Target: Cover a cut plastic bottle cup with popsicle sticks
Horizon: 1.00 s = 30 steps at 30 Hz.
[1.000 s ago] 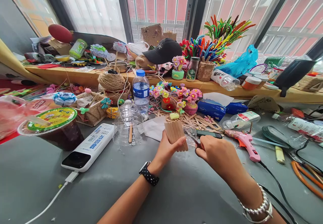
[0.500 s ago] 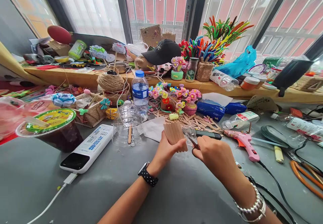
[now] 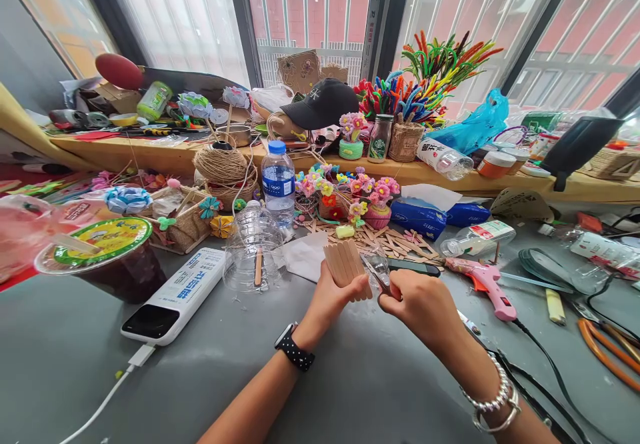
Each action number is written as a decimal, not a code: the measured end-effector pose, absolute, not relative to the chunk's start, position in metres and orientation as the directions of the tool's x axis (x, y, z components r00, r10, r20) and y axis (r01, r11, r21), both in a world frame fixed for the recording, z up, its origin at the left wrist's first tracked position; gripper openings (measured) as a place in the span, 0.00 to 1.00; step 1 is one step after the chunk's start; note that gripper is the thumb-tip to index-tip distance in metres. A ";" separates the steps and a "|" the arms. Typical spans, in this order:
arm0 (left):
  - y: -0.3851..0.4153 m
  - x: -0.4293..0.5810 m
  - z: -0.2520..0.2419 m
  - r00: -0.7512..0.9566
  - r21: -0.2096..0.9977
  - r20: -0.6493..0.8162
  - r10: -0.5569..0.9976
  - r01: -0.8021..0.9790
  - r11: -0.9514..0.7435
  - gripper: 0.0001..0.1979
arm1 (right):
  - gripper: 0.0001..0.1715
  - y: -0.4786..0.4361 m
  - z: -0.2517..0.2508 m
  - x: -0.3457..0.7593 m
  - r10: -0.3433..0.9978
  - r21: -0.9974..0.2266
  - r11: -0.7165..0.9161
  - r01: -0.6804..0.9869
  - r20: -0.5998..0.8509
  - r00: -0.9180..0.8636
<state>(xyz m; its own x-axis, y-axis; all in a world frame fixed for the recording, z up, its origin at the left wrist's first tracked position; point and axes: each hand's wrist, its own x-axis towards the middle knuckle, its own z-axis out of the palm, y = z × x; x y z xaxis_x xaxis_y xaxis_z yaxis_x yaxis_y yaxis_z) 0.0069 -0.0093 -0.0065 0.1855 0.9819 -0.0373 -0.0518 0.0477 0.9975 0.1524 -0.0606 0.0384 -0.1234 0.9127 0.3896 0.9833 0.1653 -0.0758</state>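
My left hand (image 3: 327, 299) is closed around a fan of several wooden craft sticks (image 3: 346, 264), held upright over the grey table (image 3: 210, 377). My right hand (image 3: 417, 304) grips a pair of scissors (image 3: 376, 272) whose blades point at the right edge of the sticks. A black watch sits on my left wrist and a silver bracelet on my right. Just behind my hands lies a pile of loose craft sticks (image 3: 395, 241).
A cut clear plastic bottle (image 3: 251, 247) holding one stick, a water bottle (image 3: 278, 181), a white power bank (image 3: 175, 294) with cable and a lidded drink cup (image 3: 107, 254) stand left. A pink glue gun (image 3: 483, 284), black cables and orange pliers (image 3: 607, 354) lie right. The sill behind is cluttered.
My right hand has moved slightly left, bringing the scissors closer to the sticks. My left hand holds the sticks in nearly the same place.
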 end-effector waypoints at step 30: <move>-0.013 0.004 -0.002 0.187 0.997 0.077 0.979 -0.031 -0.073 0.34 | 0.15 -0.054 0.052 0.167 0.956 -0.462 0.256 0.849 0.250 -0.152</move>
<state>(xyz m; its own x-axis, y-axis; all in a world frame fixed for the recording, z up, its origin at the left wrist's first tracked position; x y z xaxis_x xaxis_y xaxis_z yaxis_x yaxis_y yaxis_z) 0.0044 -0.0126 -0.0024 0.1866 0.9794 0.0771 -0.0312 -0.0726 0.9969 0.1666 -0.0543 0.0516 -0.1515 0.9562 0.2504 0.8493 0.2555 -0.4620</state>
